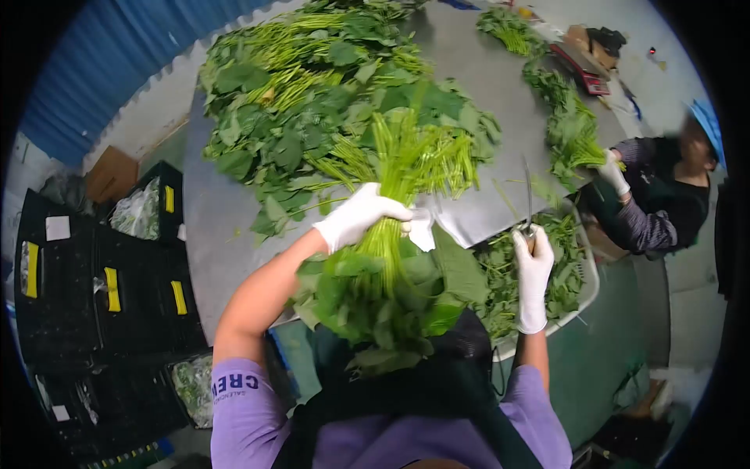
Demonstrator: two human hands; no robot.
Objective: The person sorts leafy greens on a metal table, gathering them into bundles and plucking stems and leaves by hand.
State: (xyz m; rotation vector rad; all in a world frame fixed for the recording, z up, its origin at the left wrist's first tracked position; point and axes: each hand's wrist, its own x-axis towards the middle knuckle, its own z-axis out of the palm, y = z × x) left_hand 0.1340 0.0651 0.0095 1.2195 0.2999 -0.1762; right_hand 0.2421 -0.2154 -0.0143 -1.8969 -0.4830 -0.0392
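My left hand (363, 215), in a white glove, is wrapped round a bunch of green leafy stems (387, 250). The stem ends point up toward the table and the leaves hang toward my apron. In my right hand (533, 262), also gloved, is a knife (528, 184) with its thin blade pointing up, away from me. A large pile of leafy greens (289, 109) lies on the metal table (223, 270) beyond my left hand. Below and around my right hand is a white basket (592, 273) holding leaves and stems.
A co-worker (672, 180) at the right holds greens (574, 141) at the table's edge. A red scale (582, 70) stands at the far right. Black crates (58, 281) with yellow labels are stacked at the left, near a cardboard box (112, 173).
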